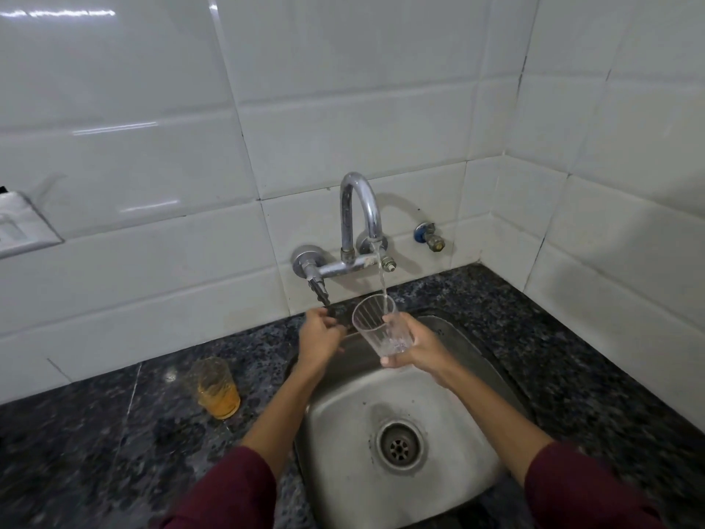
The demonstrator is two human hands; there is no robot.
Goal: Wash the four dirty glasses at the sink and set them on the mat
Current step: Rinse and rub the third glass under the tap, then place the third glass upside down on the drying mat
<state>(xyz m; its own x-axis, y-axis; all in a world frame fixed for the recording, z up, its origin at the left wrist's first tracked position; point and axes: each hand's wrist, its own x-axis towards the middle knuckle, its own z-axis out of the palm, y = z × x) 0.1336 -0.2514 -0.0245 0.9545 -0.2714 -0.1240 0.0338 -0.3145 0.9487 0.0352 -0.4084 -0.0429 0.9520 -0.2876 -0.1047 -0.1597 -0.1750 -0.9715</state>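
Note:
My right hand [414, 347] grips a clear ribbed glass [375, 324], tilted over the steel sink [343, 414]. A thin stream of water falls from the chrome tap spout [360, 208] into the glass's mouth. My left hand [318, 336] is closed around the dark tap lever [324, 299] just left of the glass. A second glass [214, 387], smeared with orange residue and holding orange liquid at its bottom, stands upright on the dark granite counter [95, 433] left of the sink. No mat is in view.
White wall tiles rise behind and to the right. A small blue-capped valve [429, 236] sticks out of the wall right of the tap. A white switch plate [19, 227] sits at the far left. The sink drain [399, 446] lies open below my arms.

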